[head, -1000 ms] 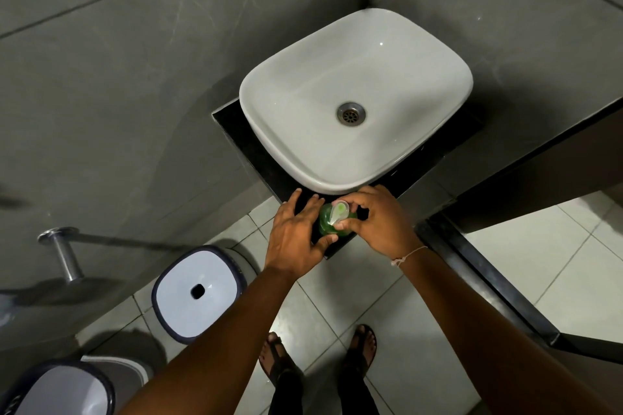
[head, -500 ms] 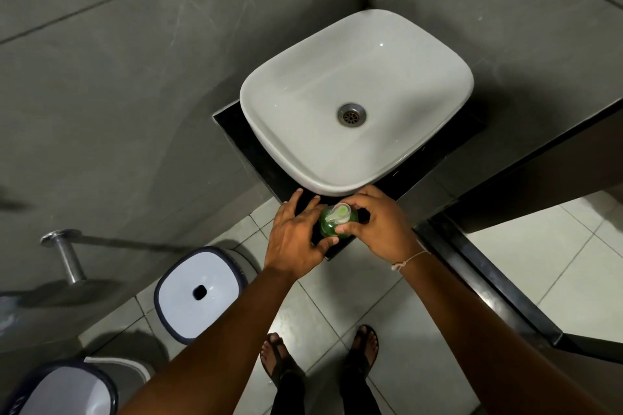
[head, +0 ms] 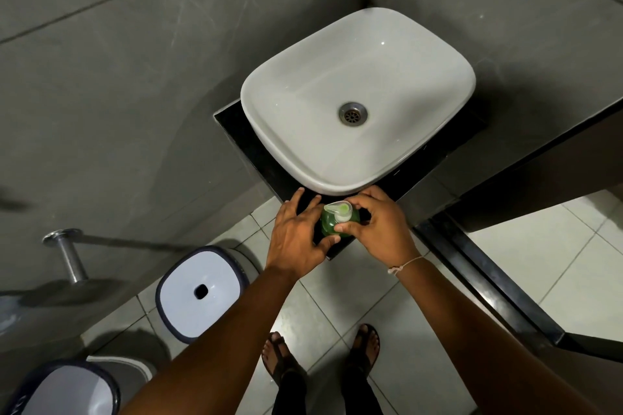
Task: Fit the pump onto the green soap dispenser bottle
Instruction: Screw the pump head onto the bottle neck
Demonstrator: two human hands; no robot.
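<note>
On the black counter (head: 236,125) edge just below the sink (head: 286,118), the pump (head: 341,210) has swung its nozzle leftward since a second ago, right hand (head: 379,224) pinching it, left hand (head: 298,234) clasping the green soap dispenser bottle (head: 328,227), probably mid-screwing.

A black tabletop (head: 236,125) fills the corner between grey walls. The white basin (head: 357,101) sits on it and covers most of it. The green soap dispenser bottle (head: 332,227) stands on the tabletop's bare near corner, just in front of the basin's rim.
</note>
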